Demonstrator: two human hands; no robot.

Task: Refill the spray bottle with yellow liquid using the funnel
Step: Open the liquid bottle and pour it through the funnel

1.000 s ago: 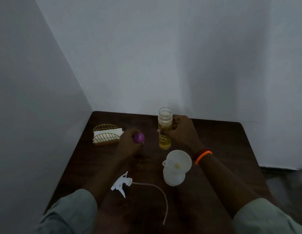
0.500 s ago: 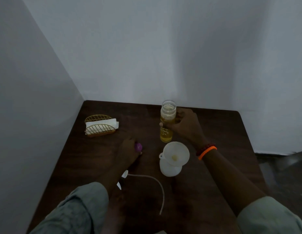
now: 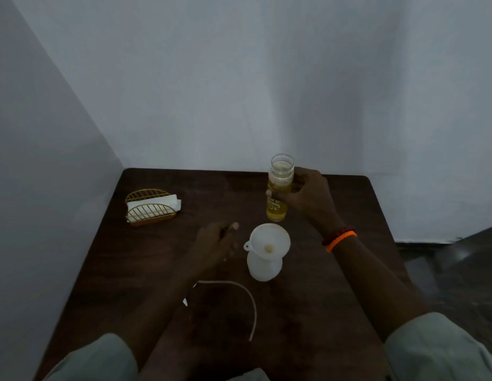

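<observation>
My right hand [image 3: 308, 199] grips an open clear bottle of yellow liquid [image 3: 278, 199], upright just above the table behind the funnel. The white funnel [image 3: 269, 239] sits in the neck of the white spray bottle [image 3: 264, 268] at mid table. My left hand [image 3: 216, 243] hovers low just left of the funnel, fingers loosely curled; the purple cap it held is hidden. The spray head lies under my left forearm, only a white tip [image 3: 185, 301] showing, with its long white tube [image 3: 247, 298] curving across the table.
A gold wire holder with white napkins [image 3: 150, 207] stands at the back left of the dark wooden table [image 3: 321, 312]. Walls close in behind and to the left. The floor drops off past the table's right edge.
My left hand came down and toward the funnel, and the purple cap went out of sight. My right hand lifted the yellow bottle slightly. The camera view shifted.
</observation>
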